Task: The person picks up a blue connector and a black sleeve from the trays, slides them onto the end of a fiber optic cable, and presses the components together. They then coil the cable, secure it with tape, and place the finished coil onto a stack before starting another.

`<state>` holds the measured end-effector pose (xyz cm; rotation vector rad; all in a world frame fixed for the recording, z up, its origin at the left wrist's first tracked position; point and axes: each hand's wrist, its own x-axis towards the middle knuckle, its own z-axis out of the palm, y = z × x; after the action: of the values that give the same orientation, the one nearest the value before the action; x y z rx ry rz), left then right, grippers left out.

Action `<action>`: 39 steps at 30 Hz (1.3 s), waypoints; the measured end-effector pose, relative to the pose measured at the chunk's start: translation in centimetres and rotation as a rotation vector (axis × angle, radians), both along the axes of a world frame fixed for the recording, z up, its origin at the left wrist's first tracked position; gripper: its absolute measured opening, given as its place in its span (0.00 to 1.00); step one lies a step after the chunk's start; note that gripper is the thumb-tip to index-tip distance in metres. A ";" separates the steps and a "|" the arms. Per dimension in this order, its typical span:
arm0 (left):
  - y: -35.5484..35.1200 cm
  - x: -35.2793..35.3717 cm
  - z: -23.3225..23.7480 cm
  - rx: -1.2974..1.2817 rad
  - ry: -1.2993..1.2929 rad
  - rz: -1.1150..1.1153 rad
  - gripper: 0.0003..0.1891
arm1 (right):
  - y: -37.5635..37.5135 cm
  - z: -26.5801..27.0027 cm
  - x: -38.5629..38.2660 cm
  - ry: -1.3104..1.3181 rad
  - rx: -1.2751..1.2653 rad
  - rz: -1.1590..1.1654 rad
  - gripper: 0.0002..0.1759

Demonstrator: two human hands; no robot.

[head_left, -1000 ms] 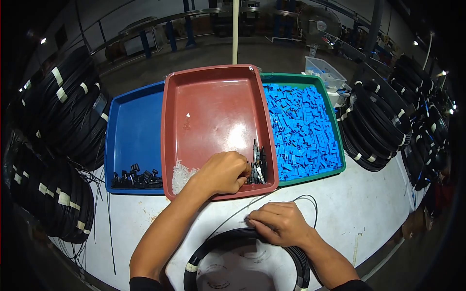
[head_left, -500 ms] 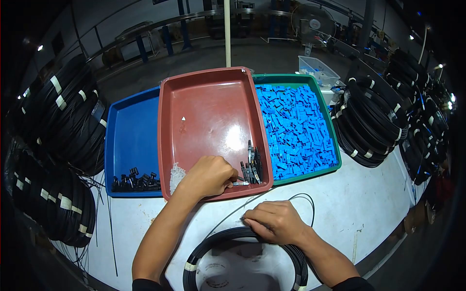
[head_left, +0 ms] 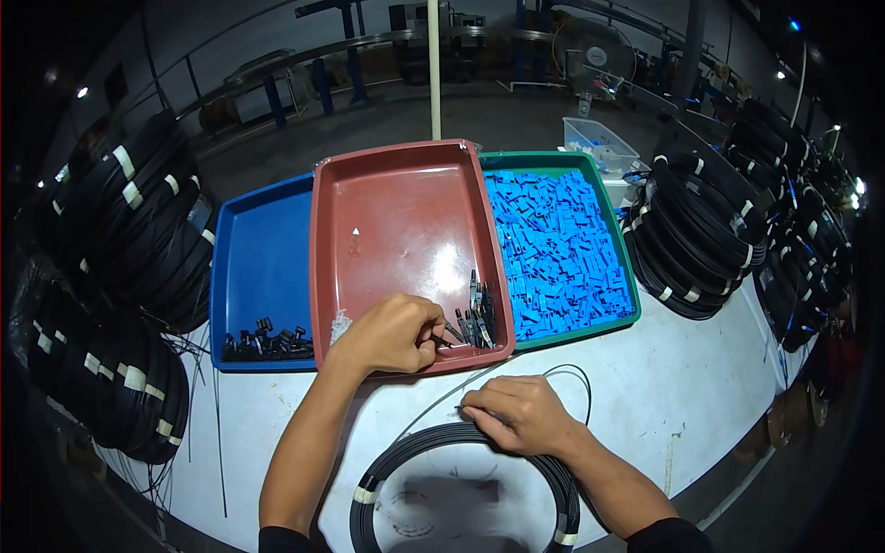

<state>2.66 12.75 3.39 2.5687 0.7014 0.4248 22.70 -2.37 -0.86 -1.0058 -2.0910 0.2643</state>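
Observation:
My left hand (head_left: 395, 334) reaches over the front of the red tray (head_left: 396, 221). Its fingers are pinched together beside a cluster of slim black connector pieces (head_left: 476, 318) in the tray's front right corner. Something small and dark shows at the fingertips, too hidden to name. Below, my right hand (head_left: 521, 413) is closed on a thin black cable, whose short end pokes out at the thumb. The coil of black cable (head_left: 373, 479) lies on the white table under that hand, bound with pale tape.
Black caps fill the front of the blue tray (head_left: 263, 267). Many blue clips (head_left: 558, 253) lie in the green tray (head_left: 619, 276). Small clear pieces (head_left: 340, 324) sit by my left wrist. Taped cable coils (head_left: 696, 244) stand right, more coils (head_left: 129, 221) left. A clear bin (head_left: 599, 143) is behind.
My left hand has lifted slightly and turned at the fingertips, still pinched by the black connector pieces. The right hand keeps its grip on the cable. The whole view has shifted a little.

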 end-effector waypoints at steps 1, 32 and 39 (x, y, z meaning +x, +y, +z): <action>-0.5 -0.3 0.5 0.017 0.006 0.024 0.09 | 0.0 0.1 0.0 0.010 -0.001 -0.002 0.04; -11.2 -2.5 -5.0 -0.260 -0.689 0.225 0.10 | -0.5 0.8 -0.4 -0.059 0.175 0.142 0.10; -12.0 -2.4 -3.8 0.066 -0.670 0.208 0.07 | -0.6 0.8 -0.4 -0.006 0.124 0.110 0.10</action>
<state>0.30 0.80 -0.45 2.1919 0.6979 1.3093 22.28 -2.99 -0.08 -0.8204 -2.1432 0.1846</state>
